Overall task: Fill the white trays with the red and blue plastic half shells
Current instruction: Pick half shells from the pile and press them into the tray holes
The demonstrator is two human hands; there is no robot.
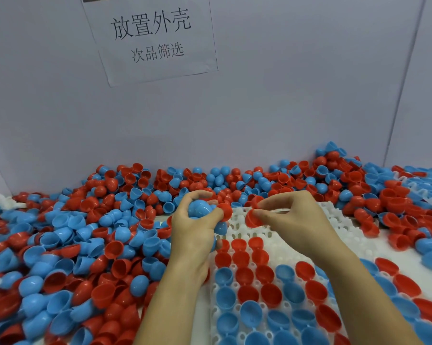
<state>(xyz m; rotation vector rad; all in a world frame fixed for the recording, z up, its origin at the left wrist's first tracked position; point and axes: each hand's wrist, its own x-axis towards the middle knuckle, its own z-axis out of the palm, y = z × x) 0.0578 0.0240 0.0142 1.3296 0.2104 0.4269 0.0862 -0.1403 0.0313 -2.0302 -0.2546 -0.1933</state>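
The left hand (197,220) grips several blue shells (199,208); the right hand (290,215) pinches a red shell (254,218) above the white tray (334,220).

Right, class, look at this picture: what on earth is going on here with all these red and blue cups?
A person is sorting plastic half shells into a white tray. The left hand holds a clutch of shells, a blue shell on top. The right hand pinches a red shell above the tray's empty far rows. The near rows already hold red and blue shells, open side up. A big loose pile of shells surrounds the tray, under a paper sign on the wall.
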